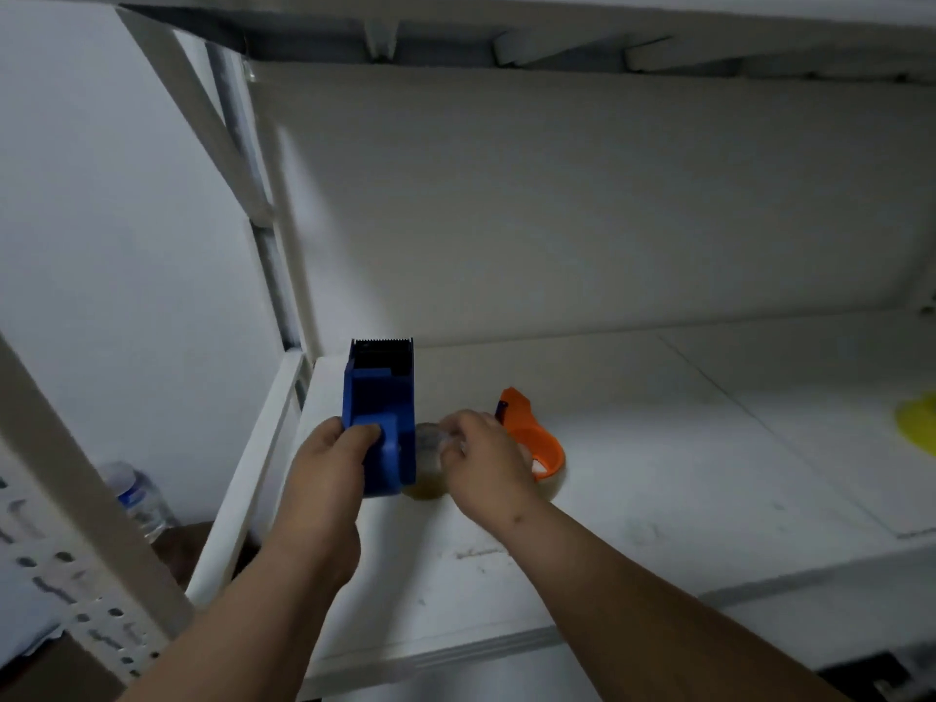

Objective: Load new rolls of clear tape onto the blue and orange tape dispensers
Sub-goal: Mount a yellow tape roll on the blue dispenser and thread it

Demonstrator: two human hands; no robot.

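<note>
My left hand (329, 463) grips the handle of the blue tape dispenser (380, 407), which stands upright on the white shelf (658, 488) with its toothed blade at the top. My right hand (481, 458) is closed on a clear tape roll (428, 448) pressed against the dispenser's right side. The roll is mostly hidden by my fingers. The orange tape dispenser (532, 430) lies on the shelf just behind my right hand, with a clear roll under it.
A yellow object (919, 423) sits at the shelf's right edge. A plastic water bottle (137, 499) stands low on the left, beyond the white shelf post (273, 235). A perforated metal upright (66, 575) crosses the lower left. Another shelf hangs overhead.
</note>
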